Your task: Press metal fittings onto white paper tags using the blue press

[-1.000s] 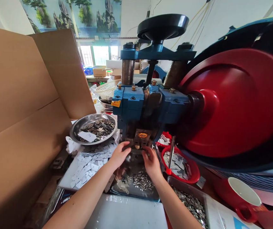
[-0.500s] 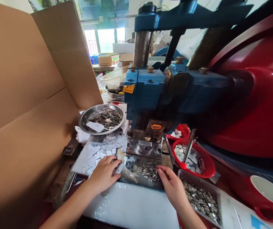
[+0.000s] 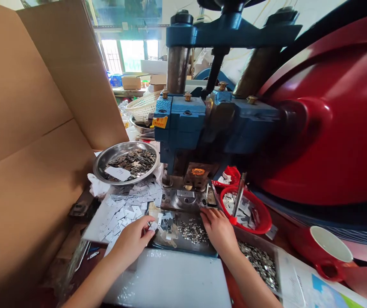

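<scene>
Metal piece (image 3: 153, 226) sits pinched in the left hand (image 3: 132, 239), near the dark tray (image 3: 186, 248); the right hand (image 3: 221, 232) is just beside the press base (image 3: 180, 202), its grip impossible to tell.

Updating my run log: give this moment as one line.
left hand: pinching grey metal piece | right hand: beside small shiny pieces | press: ahead of hands

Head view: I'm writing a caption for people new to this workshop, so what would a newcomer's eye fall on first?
Most likely the big red wheel filling the right side, with the blue press beside it in the middle. Below the press, the left hand pinches a small metal plate, and the right hand is beside a scatter of shiny parts.
</scene>
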`<state>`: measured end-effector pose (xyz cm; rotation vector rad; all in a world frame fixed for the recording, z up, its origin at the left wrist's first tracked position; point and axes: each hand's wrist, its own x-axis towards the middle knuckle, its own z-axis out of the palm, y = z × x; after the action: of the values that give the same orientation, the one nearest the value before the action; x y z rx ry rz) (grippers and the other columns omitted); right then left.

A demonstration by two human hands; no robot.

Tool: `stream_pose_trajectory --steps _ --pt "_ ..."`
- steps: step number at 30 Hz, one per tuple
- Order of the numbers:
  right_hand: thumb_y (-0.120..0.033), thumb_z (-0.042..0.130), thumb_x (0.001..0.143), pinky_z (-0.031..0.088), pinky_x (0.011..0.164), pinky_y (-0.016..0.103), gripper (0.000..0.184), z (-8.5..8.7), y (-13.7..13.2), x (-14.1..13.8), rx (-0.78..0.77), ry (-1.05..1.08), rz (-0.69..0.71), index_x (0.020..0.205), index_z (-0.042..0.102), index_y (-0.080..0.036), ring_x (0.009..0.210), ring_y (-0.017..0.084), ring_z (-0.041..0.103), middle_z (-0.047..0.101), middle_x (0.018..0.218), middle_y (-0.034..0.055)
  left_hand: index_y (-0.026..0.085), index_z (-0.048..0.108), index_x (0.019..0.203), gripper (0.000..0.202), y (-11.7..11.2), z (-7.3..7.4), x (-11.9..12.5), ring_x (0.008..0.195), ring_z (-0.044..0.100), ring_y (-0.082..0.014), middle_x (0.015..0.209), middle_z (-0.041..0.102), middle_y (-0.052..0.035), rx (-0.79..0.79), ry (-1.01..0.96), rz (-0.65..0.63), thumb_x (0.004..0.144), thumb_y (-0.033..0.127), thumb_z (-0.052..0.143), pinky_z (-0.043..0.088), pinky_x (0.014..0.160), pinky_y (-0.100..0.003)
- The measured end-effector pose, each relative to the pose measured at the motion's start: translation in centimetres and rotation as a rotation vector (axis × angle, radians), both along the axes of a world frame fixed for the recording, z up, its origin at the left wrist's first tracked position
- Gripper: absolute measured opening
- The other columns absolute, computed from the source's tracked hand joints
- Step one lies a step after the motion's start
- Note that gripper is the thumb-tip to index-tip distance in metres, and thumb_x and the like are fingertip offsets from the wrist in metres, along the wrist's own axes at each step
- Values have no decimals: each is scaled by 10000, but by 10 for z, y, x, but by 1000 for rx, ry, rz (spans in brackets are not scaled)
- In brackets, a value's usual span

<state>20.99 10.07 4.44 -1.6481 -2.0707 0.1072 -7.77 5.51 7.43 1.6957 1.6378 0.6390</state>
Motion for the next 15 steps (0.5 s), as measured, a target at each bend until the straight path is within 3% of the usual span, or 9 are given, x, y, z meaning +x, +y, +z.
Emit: stream_pose_trajectory --steps 7,15 --pt "-248 432 908 439 777 354 263 -1 3 -3 30 -129 7 997 677 -213 887 238 575 655 946 74 255 643 1079 317 -18 1 -2 728 593 -211 800 651 -16 -58 -13 11 788 298 526 413 652 -275" --pt "-233 459 917 411 759 321 219 -6 5 -2 119 -156 19 986 660 -183 850 215 568 648 894 52 276 637 1106 319 -44 9 7 897 600 -201 1004 672 -24 -109 123 -271 828 218 490 443 808 -303"
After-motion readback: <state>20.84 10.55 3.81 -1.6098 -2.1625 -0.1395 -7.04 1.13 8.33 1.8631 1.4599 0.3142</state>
